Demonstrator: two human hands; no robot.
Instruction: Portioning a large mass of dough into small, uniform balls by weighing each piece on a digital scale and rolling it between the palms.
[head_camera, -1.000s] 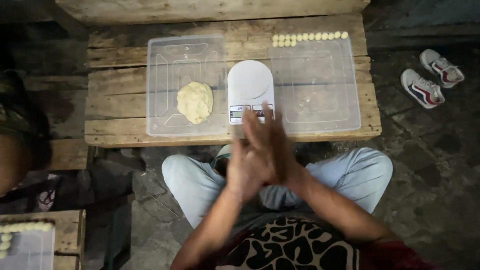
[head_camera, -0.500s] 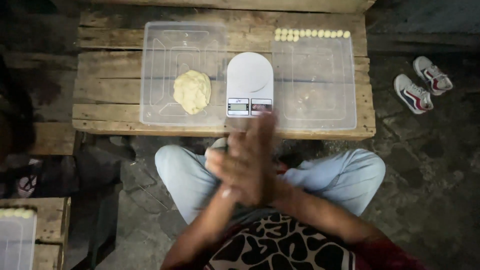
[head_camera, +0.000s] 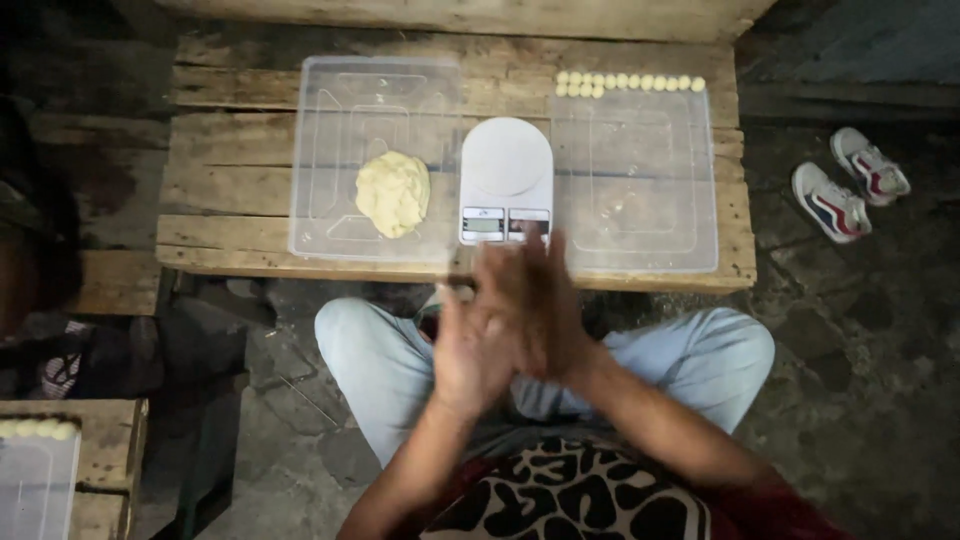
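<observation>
My left hand (head_camera: 468, 352) and my right hand (head_camera: 545, 300) are pressed palm to palm above my knees, just in front of the table edge, and both are blurred. Whatever lies between the palms is hidden. Beyond them a white kitchen scale (head_camera: 506, 160) stands on the wooden pallet table (head_camera: 225, 190). Left of the scale, a lump of pale yellow dough (head_camera: 392, 192) rests on a clear plastic tray (head_camera: 325, 130). A second clear tray (head_camera: 640, 210) lies to the right, with small dough balls (head_camera: 630, 83) lined up along its far edge.
A pair of white sneakers (head_camera: 850, 185) lies on the rough floor to the right. At the lower left another wooden stand holds a clear tray (head_camera: 35, 480) with dough balls (head_camera: 38, 428). Part of another person (head_camera: 25, 240) shows at the left edge.
My palms have kept sliding against each other, the right hand now further forward than the left. The view has drifted slightly. The dough, scale and trays lie as before.
</observation>
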